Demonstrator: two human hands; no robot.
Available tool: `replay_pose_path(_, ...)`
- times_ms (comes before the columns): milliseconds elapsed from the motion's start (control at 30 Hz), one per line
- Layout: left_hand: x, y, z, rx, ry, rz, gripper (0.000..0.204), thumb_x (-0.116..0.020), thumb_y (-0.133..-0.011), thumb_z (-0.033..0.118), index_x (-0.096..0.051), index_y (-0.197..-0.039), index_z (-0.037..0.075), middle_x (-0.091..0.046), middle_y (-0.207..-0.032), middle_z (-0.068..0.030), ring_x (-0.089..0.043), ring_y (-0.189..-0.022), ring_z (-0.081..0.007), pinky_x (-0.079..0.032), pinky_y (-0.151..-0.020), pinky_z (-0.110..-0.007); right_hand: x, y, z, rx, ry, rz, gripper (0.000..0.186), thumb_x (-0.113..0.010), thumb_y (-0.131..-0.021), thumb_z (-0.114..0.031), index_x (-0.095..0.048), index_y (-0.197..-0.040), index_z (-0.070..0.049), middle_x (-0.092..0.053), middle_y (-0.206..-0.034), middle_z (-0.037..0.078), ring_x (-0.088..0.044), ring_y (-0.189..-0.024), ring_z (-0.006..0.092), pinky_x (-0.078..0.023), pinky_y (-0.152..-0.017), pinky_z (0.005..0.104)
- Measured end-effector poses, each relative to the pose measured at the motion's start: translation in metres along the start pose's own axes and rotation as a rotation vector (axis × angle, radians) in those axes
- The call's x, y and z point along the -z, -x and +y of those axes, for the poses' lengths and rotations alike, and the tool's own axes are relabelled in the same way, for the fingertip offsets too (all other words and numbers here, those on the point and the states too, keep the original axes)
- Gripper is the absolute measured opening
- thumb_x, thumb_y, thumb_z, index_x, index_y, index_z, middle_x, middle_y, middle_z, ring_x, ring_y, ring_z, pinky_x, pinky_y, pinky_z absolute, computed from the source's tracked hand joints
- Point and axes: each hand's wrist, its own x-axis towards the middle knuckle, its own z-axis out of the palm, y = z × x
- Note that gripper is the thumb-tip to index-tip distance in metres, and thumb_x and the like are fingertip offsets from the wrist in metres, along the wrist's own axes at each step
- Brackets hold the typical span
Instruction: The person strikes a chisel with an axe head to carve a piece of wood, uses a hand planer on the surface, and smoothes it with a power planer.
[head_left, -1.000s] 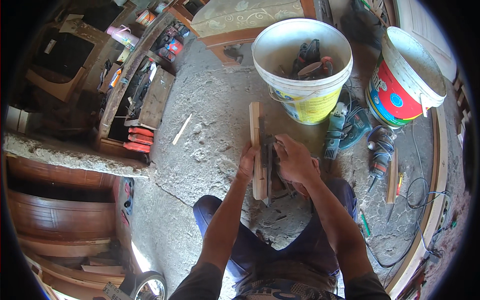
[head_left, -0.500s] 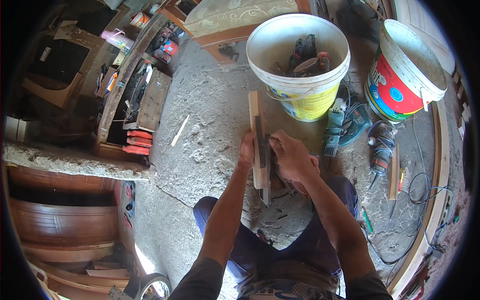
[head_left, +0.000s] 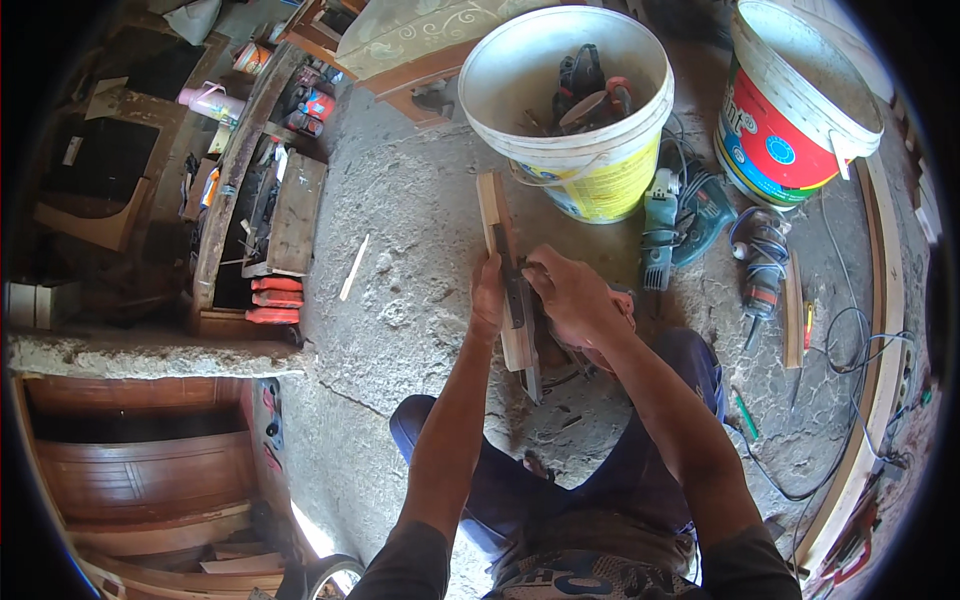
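In front of me, my left hand (head_left: pixel 487 297) is closed around the left side of a narrow wooden piece (head_left: pixel 489 200), its thumb toward the dark strip. The wood stands lengthwise, tilted slightly, between both hands. Along its right face lies a long dark strip (head_left: pixel 514 300), and a pale metal end (head_left: pixel 533 386) sticks out below it. My right hand (head_left: pixel 572 295) is at the strip's right edge with thumb and fingers bent together; what they pinch, if anything, is hidden. Under the right wrist shows part of a red object (head_left: pixel 624 304), mostly covered.
A white-and-yellow bucket (head_left: pixel 600 185) with tools stands ahead, a red-labelled bucket (head_left: pixel 775 145) to its right. Corded power tools (head_left: pixel 660 230) and another (head_left: pixel 762 265) lie nearby, with loose cable (head_left: pixel 845 360). A wooden toolbox (head_left: pixel 298 215) stands left; a wood sliver (head_left: pixel 354 267) lies on rough concrete.
The view has shifted a little, so the buckets sit higher in it. The wooden piece is tilted slightly more, top to the left. Both hands stay at it.
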Motion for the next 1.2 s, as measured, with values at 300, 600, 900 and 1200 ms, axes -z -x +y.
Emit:
replay_pose_path(300, -0.014, 0.01, 0.022, -0.083, -0.193, 0.017, 0.043, -0.046, -0.101, 0.03, -0.057, -0.131, 0.001, -0.063, -0.102, -0.0045, -0.06, -0.088, -0.0114, -0.051, -0.077, -0.025, 0.004, 0.001, -0.004, -0.01, -0.002, -0.036, 0.023, -0.057, -0.102, -0.031, -0.068, -0.11, -0.014, -0.074, -0.098, 0.016, -0.07, -0.092, 0.042, -0.053, -0.078, 0.0529)
replay_pose_path(600, -0.001, 0.004, 0.009, -0.065, -0.115, 0.034, 0.044, -0.041, -0.1, 0.025, -0.057, -0.134, 0.001, -0.063, -0.105, -0.004, -0.06, -0.094, -0.0124, -0.05, -0.083, -0.027, 0.006, 0.001, -0.008, 0.006, -0.036, -0.025, 0.023, -0.057, -0.102, -0.031, -0.069, -0.107, -0.012, -0.073, -0.094, 0.016, -0.07, -0.09, 0.0416, -0.053, -0.077, 0.0528)
replay_pose_path(900, 0.003, 0.007, 0.009, -0.052, -0.28, -0.012, 0.042, -0.05, -0.106, 0.021, -0.052, -0.143, 0.001, -0.061, -0.113, -0.0026, -0.055, -0.099, -0.0108, -0.047, -0.086, -0.026, 0.014, 0.0, -0.012, -0.022, -0.032, -0.071, 0.024, -0.058, -0.102, -0.026, -0.068, -0.11, -0.006, -0.071, -0.097, 0.022, -0.068, -0.093, 0.0437, -0.051, -0.078, 0.051)
replay_pose_path(1200, 0.001, 0.007, 0.009, -0.042, -0.128, -0.02, 0.042, -0.049, -0.109, 0.024, -0.051, -0.144, 0.001, -0.061, -0.113, -0.0023, -0.055, -0.098, -0.0094, -0.047, -0.085, -0.026, 0.009, -0.001, -0.005, -0.022, -0.059, -0.063, 0.024, -0.056, -0.102, -0.031, -0.068, -0.105, -0.011, -0.072, -0.095, 0.019, -0.069, -0.093, 0.0426, -0.053, -0.081, 0.0542)
